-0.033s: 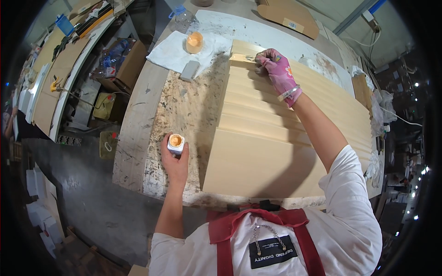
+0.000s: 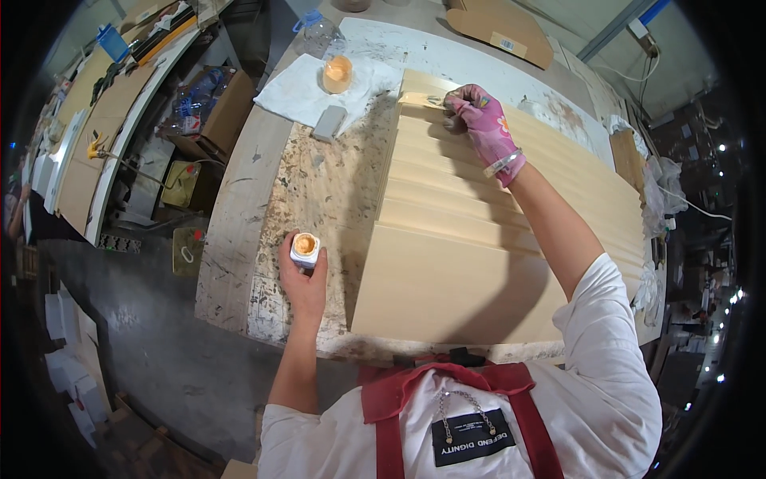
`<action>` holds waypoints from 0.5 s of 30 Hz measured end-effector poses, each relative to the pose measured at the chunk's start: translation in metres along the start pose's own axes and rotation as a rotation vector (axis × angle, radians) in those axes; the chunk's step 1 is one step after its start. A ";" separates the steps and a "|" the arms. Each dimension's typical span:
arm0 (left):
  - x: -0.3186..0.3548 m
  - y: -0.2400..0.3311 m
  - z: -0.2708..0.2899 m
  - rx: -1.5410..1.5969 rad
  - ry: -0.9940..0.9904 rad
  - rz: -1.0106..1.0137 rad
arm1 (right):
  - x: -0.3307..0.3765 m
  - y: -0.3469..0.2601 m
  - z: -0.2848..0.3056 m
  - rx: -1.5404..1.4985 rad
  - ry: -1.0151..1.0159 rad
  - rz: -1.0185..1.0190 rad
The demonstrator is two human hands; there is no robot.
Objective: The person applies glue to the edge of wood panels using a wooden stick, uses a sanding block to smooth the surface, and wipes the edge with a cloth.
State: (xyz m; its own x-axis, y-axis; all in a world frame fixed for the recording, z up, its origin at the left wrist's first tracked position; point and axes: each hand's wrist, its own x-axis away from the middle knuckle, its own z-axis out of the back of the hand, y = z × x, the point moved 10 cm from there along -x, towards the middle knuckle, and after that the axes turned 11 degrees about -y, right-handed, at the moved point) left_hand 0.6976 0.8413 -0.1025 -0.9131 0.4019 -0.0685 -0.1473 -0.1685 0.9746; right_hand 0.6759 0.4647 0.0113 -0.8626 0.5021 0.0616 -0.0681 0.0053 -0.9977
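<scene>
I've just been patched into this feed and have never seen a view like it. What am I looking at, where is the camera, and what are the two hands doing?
There is no machine here: a person works with two hands. The one picture comes from a wide fisheye camera worn on their head, looking down, so straight edges bend near the rim.

The left hand, bare, holds a small open jar of orange-tan paste over the stained workbench.

The right hand, in a pink glove, presses a small flat tool to the far end of a long pale ribbed wood panel lying on the bench.

Farther back a white cloth carries a second open jar and a small grey block.
</scene>
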 end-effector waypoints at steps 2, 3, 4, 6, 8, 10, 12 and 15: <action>-0.001 0.000 -0.002 -0.015 -0.022 0.003 | 0.004 -0.014 -0.002 -0.024 -0.044 0.050; 0.000 0.000 -0.001 -0.005 -0.005 -0.002 | 0.006 -0.015 -0.005 -0.016 -0.076 0.018; 0.000 0.000 0.000 0.030 0.003 -0.003 | 0.009 -0.016 -0.007 -0.009 -0.108 -0.015; 0.000 0.002 0.000 -0.003 0.015 -0.011 | 0.013 -0.017 -0.009 0.026 -0.130 -0.067; 0.000 0.003 0.000 -0.011 0.021 -0.016 | 0.017 -0.015 -0.012 0.061 -0.156 -0.119; 0.001 0.003 0.000 0.000 0.016 -0.016 | 0.019 -0.018 -0.016 0.019 -0.187 -0.070; 0.001 0.003 0.000 -0.033 0.003 -0.003 | 0.019 -0.021 -0.016 -0.039 -0.207 -0.022; 0.001 0.000 -0.003 -0.028 -0.030 0.027 | 0.018 -0.019 -0.011 -0.068 -0.222 -0.014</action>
State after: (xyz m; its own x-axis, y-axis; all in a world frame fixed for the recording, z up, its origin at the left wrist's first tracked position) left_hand 0.6959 0.8392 -0.1031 -0.9051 0.4238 -0.0353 -0.1335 -0.2044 0.9697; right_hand 0.6669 0.4836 0.0307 -0.9514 0.2992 0.0731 -0.0535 0.0731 -0.9959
